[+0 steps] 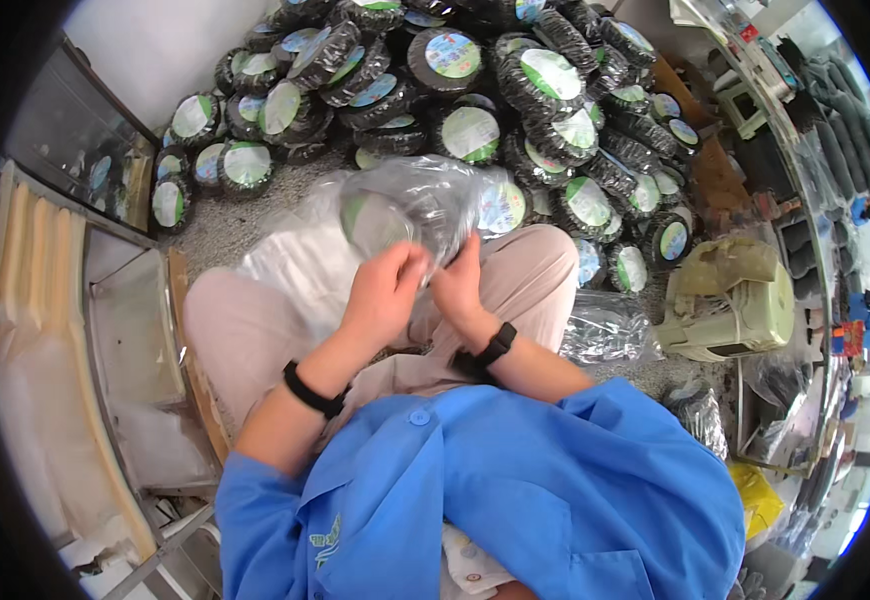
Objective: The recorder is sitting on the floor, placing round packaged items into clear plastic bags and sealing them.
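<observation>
Over my lap is a clear plastic bag (445,190), crinkled and shiny, with a round green-and-white label (380,222) showing through it. What else lies inside is hard to make out. My right hand (458,280) grips the gathered near edge of the bag, thumb up. Close beside it, my left hand (390,285) has its fingers closed in a pinch at the same edge; they are slightly blurred. A sheet of whitish plastic (295,270) drapes over my left leg beneath the bag.
A large heap of round black wrapped packages (445,60) with round labels rises ahead. To the right stand a pale plastic stool-like piece (730,300) and a clear plastic bundle (605,330). A wooden-edged frame (195,340) borders my left; a cluttered shelf (795,160) runs along the far right.
</observation>
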Motion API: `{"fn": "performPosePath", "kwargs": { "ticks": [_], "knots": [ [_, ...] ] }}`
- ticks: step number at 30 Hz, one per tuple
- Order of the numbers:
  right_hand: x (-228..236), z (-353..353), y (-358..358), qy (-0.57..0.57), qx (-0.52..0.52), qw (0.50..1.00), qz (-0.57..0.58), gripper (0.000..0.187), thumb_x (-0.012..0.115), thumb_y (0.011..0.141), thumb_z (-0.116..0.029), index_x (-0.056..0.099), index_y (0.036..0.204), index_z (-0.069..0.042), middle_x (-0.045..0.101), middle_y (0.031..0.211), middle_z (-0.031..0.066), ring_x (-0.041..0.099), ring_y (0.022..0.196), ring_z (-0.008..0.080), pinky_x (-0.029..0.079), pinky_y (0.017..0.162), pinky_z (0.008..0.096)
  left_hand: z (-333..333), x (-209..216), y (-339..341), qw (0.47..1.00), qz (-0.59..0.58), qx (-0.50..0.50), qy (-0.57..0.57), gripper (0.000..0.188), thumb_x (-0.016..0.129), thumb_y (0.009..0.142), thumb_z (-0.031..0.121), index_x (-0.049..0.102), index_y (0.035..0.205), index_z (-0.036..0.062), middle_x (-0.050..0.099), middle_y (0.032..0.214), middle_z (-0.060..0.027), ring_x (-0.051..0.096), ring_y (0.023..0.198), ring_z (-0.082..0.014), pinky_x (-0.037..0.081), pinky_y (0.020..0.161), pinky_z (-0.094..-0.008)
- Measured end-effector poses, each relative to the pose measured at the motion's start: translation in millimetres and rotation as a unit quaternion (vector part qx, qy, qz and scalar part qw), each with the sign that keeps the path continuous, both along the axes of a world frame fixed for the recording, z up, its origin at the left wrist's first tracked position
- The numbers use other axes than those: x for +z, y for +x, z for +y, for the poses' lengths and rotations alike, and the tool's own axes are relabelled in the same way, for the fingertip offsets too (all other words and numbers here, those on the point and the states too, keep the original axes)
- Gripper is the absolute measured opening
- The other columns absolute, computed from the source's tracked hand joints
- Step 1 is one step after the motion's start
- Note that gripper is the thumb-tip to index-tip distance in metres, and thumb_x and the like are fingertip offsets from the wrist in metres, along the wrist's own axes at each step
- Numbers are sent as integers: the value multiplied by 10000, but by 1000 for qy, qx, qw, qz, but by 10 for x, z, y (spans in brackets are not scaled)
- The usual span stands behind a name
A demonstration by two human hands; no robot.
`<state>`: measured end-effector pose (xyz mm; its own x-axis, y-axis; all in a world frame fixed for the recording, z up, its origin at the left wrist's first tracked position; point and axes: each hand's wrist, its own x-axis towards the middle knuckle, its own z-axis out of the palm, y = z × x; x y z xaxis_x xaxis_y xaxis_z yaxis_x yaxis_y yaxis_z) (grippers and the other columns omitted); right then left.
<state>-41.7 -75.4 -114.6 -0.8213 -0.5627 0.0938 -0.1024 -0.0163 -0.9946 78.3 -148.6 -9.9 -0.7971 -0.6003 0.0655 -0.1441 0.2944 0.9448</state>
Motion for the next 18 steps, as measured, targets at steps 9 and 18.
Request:
{"fn": "performPosePath", "kwargs": {
  "ticks": [9, 18],
  "knots": [
    [-387, -1028, -805, 290, 554, 676, 390, 317, 555, 870, -220, 699, 1078, -29, 692, 1085, 192, 653, 1038, 366, 532, 907, 423, 559, 335, -360, 921, 233, -286, 124, 68, 532, 934, 71, 591, 944, 39, 628, 848, -100, 627, 783, -195, 498, 707, -342],
    [-1656, -783, -861, 549, 245, 772, 207, 429, 579, 832, -282, 681, 1159, -23, 677, 1169, 193, 649, 1088, 335, 520, 926, 396, -365, -236, -20, 996, -41, -73, 40, 194, 545, 1009, 210, 582, 962, 25, 595, 796, -33, 564, 698, -140, 465, 638, -301]
  ]
}}
